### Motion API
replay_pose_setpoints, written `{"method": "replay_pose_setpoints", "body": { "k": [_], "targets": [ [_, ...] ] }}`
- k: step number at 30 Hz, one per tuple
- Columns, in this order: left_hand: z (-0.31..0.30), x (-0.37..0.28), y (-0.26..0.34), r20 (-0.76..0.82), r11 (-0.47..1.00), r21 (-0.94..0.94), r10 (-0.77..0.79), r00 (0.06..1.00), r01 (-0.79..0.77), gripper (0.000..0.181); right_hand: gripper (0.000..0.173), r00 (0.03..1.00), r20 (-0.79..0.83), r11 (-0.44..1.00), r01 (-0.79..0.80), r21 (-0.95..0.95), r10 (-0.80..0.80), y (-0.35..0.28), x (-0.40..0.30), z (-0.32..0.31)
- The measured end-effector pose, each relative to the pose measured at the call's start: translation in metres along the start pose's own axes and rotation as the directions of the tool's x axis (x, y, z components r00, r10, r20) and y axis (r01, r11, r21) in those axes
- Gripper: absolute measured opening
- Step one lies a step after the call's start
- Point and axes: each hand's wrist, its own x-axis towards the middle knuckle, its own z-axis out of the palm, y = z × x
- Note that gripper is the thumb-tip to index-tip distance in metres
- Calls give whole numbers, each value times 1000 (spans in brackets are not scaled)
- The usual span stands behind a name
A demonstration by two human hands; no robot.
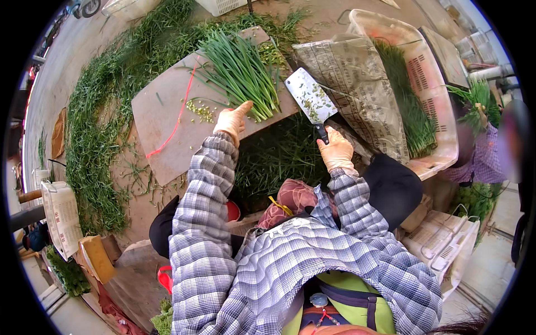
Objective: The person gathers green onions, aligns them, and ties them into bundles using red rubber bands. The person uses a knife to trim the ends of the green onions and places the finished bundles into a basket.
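Observation:
A bunch of green garlic chives [240, 71] lies on a low board [161, 109], its pale cut ends towards me. My left hand [232, 121], in a cream glove, is beside those ends with its index finger stretched out; I cannot tell whether it touches a stem. My right hand [336, 147], gloved too, grips the black handle of a cleaver [310, 96]. Its broad blade, flecked with green and pale bits, is off the board's right edge. A red string [183, 109] runs across the board, left of a scatter of small cut stem ends [202, 111].
A white plastic crate [444, 125] at the right holds more chives [412, 104], with a printed woven sack [356, 83] over its near side. Leaf trimmings [96, 138] cover the ground around the board. At far right, another person's sleeve [488, 155] shows beside held greens.

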Motion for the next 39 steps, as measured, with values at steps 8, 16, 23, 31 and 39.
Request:
{"method": "replay_pose_setpoints", "body": {
  "k": [8, 16, 23, 31, 39],
  "targets": [
    [57, 3, 20, -133, 971, -237, -69, 989, 36, 92, 53, 940, -4, 932, 338, -131, -341, -16, 2, -11],
    [64, 37, 16, -277, 962, -267, -131, 952, 55, 75, 50, 900, 46, 900, 435, -13, -434, -36, 1, -16],
    [58, 39, 16, -323, 990, -100, -131, 937, 104, 37, 55, 946, 31, 944, 319, 85, -323, -20, -11, -20],
    [25, 63, 5, -120, 984, -178, -44, 992, 22, 12, 62, 974, 228, 952, -63, 298, -7, -6, -25, -50],
    [-70, 5, 39, 287, 753, -644, 403, 869, -136, 36, 56, 997, 69, 826, -20, 564, -22, -13, -30, -22]
  ]
}}
